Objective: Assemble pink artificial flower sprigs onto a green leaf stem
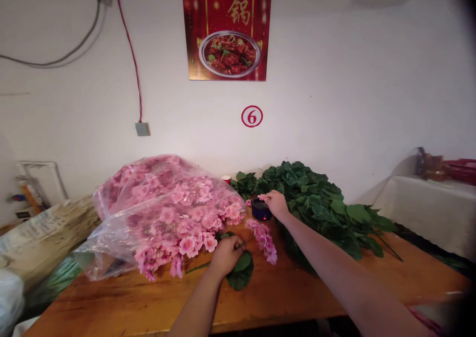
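Note:
My left hand (227, 254) is closed round a thin stem of a green leaf sprig (241, 272) low over the wooden table (290, 297). My right hand (276, 204) pinches a small pink blossom (264, 197) at the top of a round dark blue pot (261, 209) with a lit red light on its front. Between the hands lies a pink flower spray (264, 240). Left of them, a clear plastic bag (122, 228) holds a big heap of pink flowers (189, 218). A pile of green leaves (320, 203) rests behind and under my right forearm.
A small red and white container (225, 178) stands by the wall. Sacks (44, 242) lie left of the table. At the right is a white-covered surface (427, 208) with red items (461, 170). A red poster (226, 29) hangs above.

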